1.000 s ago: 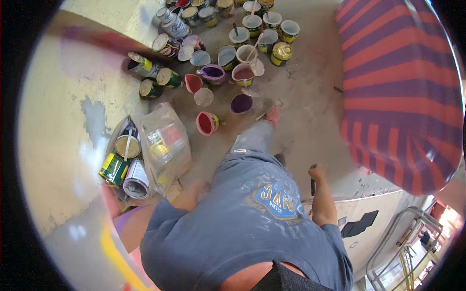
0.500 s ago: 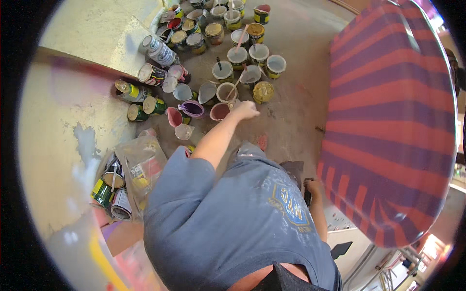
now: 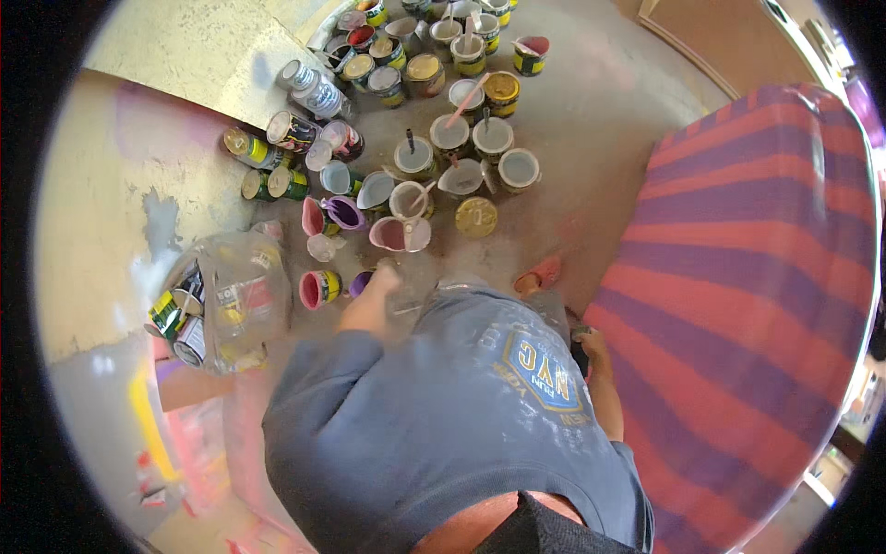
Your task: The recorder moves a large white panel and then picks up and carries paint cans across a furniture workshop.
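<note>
My left hand is smeared by motion, low over the floor next to a can of purple paint. Its fingers cannot be made out. A red-pink paint can stands just left of that one. Beyond the hand are a cup of pink paint with a whitish round lid or cup against it, and a yellowish can lid. At my right side, my right hand is closed round a dark object, mostly hidden by my shirt and too small to name.
Several open paint cans, some with stir sticks, crowd the floor ahead, including a white one. A large red-and-purple striped rounded object rises on the right. To the left lie a clear plastic bag with cans and a pale wall.
My left hand has moved left and nearer to me, away from the pink paint cup. The view has shifted, showing the red-pink and purple cans. My right hand keeps its dark object.
</note>
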The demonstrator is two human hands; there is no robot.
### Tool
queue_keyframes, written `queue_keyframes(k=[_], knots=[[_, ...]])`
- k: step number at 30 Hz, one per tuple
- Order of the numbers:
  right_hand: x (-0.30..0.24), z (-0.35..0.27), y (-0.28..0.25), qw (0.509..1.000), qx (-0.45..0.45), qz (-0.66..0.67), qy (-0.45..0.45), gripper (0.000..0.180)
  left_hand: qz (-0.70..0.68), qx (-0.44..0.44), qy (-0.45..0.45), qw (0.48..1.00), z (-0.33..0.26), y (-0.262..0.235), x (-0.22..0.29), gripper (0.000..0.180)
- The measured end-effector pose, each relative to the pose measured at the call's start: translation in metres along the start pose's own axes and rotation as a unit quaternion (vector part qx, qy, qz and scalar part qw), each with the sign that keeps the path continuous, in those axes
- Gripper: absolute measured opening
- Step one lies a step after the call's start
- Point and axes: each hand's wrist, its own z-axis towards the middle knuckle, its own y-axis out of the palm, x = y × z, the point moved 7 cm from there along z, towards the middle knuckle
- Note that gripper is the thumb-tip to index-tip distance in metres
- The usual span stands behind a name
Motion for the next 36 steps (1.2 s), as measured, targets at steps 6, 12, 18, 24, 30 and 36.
queue_keyframes(k=[6,12,18,24,30,36], knots=[[0.024,0.142,-0.111,0.963,0.003,-0.268,-0.031,0.017,-0.036,-0.101,0.017,0.994,-0.028,-0.034,0.11,0.04],[-0.156,0.169,-0.157,0.997,-0.046,-0.047,-0.039,0.018,-0.656,-0.12,-0.322,0.672,0.092,0.007,0.187,0.04],[-0.161,0.309,-0.201,0.951,-0.041,-0.279,-0.125,0.018,-0.481,-0.152,-0.269,0.821,0.186,-0.151,0.235,0.023],[-0.202,0.358,-0.286,0.961,-0.041,-0.258,-0.094,0.017,-0.456,0.015,-0.201,0.867,0.338,-0.243,0.214,0.039],[-0.302,0.424,-0.341,0.973,-0.045,-0.219,-0.057,0.014,-0.551,0.1,-0.158,0.813,0.418,-0.42,0.255,0.043],[-0.432,0.495,-0.331,0.93,-0.104,-0.313,-0.163,0.018,-0.586,0.171,-0.229,0.758,0.445,-0.427,0.236,0.041]])
